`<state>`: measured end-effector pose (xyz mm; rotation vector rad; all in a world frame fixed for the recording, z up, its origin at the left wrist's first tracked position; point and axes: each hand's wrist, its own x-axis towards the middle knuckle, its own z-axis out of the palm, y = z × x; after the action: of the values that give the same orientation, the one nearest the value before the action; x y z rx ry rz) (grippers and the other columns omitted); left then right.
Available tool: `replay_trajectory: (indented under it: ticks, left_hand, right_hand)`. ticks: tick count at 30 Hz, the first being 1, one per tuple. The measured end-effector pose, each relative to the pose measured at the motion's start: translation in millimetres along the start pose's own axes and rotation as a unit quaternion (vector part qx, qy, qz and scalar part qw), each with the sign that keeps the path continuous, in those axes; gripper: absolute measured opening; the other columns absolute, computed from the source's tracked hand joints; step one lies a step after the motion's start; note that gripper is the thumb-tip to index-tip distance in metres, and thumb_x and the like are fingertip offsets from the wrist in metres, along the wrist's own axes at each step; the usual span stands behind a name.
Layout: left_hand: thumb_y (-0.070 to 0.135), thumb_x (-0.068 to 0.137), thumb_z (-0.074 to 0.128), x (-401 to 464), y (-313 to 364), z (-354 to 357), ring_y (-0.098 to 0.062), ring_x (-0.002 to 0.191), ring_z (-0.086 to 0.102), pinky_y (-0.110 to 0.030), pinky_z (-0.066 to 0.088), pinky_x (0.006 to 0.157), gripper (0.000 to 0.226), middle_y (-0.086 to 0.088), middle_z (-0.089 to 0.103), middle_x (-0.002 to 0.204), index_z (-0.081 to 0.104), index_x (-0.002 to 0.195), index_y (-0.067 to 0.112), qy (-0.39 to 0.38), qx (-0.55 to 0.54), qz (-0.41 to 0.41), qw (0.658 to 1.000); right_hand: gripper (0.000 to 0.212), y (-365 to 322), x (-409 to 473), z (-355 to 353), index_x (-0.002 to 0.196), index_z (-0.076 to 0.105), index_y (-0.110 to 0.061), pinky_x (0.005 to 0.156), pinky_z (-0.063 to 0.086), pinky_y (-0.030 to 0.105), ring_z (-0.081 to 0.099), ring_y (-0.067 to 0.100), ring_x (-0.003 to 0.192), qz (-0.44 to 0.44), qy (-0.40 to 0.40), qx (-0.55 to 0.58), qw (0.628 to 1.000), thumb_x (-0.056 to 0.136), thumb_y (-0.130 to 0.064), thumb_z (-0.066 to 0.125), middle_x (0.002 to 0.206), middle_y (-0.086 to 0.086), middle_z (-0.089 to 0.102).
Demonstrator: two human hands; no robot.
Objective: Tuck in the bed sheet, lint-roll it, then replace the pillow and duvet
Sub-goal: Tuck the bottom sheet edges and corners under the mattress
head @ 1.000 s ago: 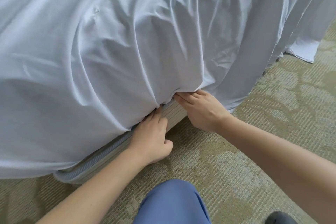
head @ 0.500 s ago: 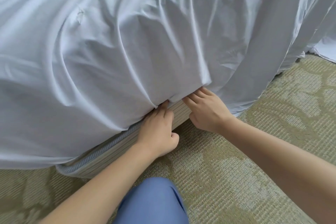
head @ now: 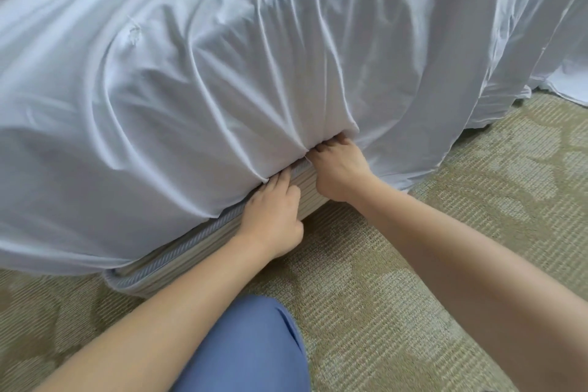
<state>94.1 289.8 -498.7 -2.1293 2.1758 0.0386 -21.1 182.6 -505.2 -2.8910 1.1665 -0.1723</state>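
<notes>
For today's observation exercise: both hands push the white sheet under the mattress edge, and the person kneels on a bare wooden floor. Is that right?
Not quite. In the head view both hands, left hand and right hand, do push the white sheet under, but the floor is patterned carpet, not bare wood.

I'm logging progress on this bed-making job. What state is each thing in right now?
Bed sheet: gathered in folds, tucked at the near corner, hanging loose to the floor on the right.
Bed base: striped side uncovered below the tucked edge.
Left hand: fingers pushed under the sheet's edge.
Right hand: fingertips curled in under the sheet.
Carpet: bare.
</notes>
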Motion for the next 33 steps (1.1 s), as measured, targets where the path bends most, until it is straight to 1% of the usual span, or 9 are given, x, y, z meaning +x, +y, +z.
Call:
replay_trajectory:
  ticks: [4, 6, 8, 13, 16, 18, 22, 27, 33]
  left_hand:
    - [0.014, 0.079, 0.049, -7.3, -0.5, 3.7, -0.027, 0.141, 0.022, -0.036, 0.023, 0.111, 0.030, -0.014, 0.019, 0.155, 0.047, 0.108, 0.007, 0.014, 0.011, 0.015, 1.000]
    - [0.011, 0.075, 0.053, -5.7, 1.1, 4.7, -0.032, 0.137, 0.030, -0.041, 0.029, 0.109, 0.028, -0.020, 0.029, 0.150, 0.051, 0.102, 0.004, 0.031, 0.003, 0.012, 0.999]
    - [0.007, 0.069, 0.057, -6.1, 3.4, 5.3, -0.038, 0.130, 0.040, -0.046, 0.036, 0.104, 0.025, -0.025, 0.041, 0.142, 0.053, 0.093, 0.003, 0.032, -0.006, 0.007, 0.999]
    - [0.003, 0.047, 0.069, -2.8, 3.3, 1.9, -0.041, 0.107, 0.061, -0.047, 0.053, 0.083, 0.033, -0.029, 0.060, 0.119, 0.055, 0.077, 0.003, 0.054, -0.008, 0.058, 0.997]
    - [0.002, 0.054, 0.068, 4.0, 5.9, -0.9, -0.039, 0.116, 0.056, -0.044, 0.049, 0.092, 0.032, -0.028, 0.055, 0.128, 0.056, 0.084, 0.001, 0.057, -0.029, 0.064, 0.996]
    - [0.007, 0.072, 0.058, 9.7, 7.4, -3.1, -0.032, 0.132, 0.040, -0.038, 0.034, 0.106, 0.033, -0.021, 0.039, 0.144, 0.051, 0.104, 0.001, 0.034, -0.021, 0.045, 0.998]
    - [0.010, 0.082, 0.047, 16.4, 2.3, -0.5, -0.025, 0.136, 0.029, -0.031, 0.024, 0.107, 0.031, -0.013, 0.031, 0.148, 0.042, 0.113, 0.007, 0.024, 0.013, 0.034, 0.999]
    - [0.011, 0.085, 0.047, 15.3, -0.5, -0.1, -0.023, 0.142, 0.022, -0.033, 0.022, 0.111, 0.032, -0.013, 0.012, 0.158, 0.040, 0.116, 0.007, -0.003, 0.019, 0.040, 0.999]
    - [0.011, 0.083, 0.047, 13.2, 4.8, 1.8, -0.029, 0.137, 0.031, -0.038, 0.029, 0.107, 0.030, -0.018, 0.027, 0.151, 0.045, 0.113, 0.006, 0.023, 0.004, 0.038, 0.999]
  right_hand:
    - [0.054, 21.2, -23.7, 9.3, 0.123, 0.062, -0.006, 0.104, 0.040, 0.039, 0.060, 0.029, 0.114, -0.073, 0.055, -0.016, 0.996, 0.070, -0.006, 0.056, 0.119, 0.010, 0.065]
    - [0.053, 25.8, -35.3, 12.9, 0.121, 0.064, -0.004, 0.100, 0.043, 0.039, 0.061, 0.027, 0.113, -0.082, 0.061, -0.039, 0.994, 0.073, -0.015, 0.045, 0.120, 0.009, 0.065]
    - [0.059, 25.6, -41.5, 16.3, 0.122, 0.063, -0.004, 0.101, 0.040, 0.039, 0.059, 0.025, 0.117, -0.083, 0.033, -0.050, 0.995, 0.074, -0.020, 0.032, 0.124, 0.009, 0.063]
    - [0.063, 30.4, -31.8, 14.5, 0.126, 0.060, -0.003, 0.106, 0.036, 0.043, 0.055, 0.027, 0.122, -0.069, 0.025, -0.051, 0.996, 0.076, -0.025, 0.029, 0.127, 0.012, 0.061]
    - [0.073, 22.6, -18.1, 5.2, 0.129, 0.057, -0.007, 0.112, 0.027, 0.039, 0.050, 0.026, 0.126, -0.043, 0.021, -0.041, 0.998, 0.076, -0.033, 0.015, 0.126, 0.008, 0.062]
    - [0.079, 19.2, -7.3, 1.4, 0.133, 0.054, -0.012, 0.114, 0.013, 0.032, 0.042, 0.023, 0.130, -0.026, 0.018, -0.033, 0.999, 0.076, -0.038, 0.005, 0.128, 0.003, 0.060]
    - [0.046, 25.0, 10.0, 4.9, 0.133, 0.054, -0.026, 0.113, 0.014, 0.030, 0.042, 0.015, 0.129, -0.008, -0.003, -0.016, 1.000, 0.095, -0.028, 0.027, 0.127, -0.007, 0.061]
    - [0.041, 24.7, 29.7, 5.3, 0.127, 0.060, -0.026, 0.111, 0.018, 0.032, 0.040, 0.016, 0.132, 0.055, -0.060, 0.001, 0.997, 0.098, -0.026, 0.030, 0.128, -0.008, 0.060]
    - [0.047, 31.0, 11.8, 13.5, 0.133, 0.055, -0.022, 0.109, 0.026, 0.033, 0.052, 0.027, 0.119, 0.010, 0.003, -0.020, 1.000, 0.087, -0.019, 0.046, 0.120, 0.003, 0.064]
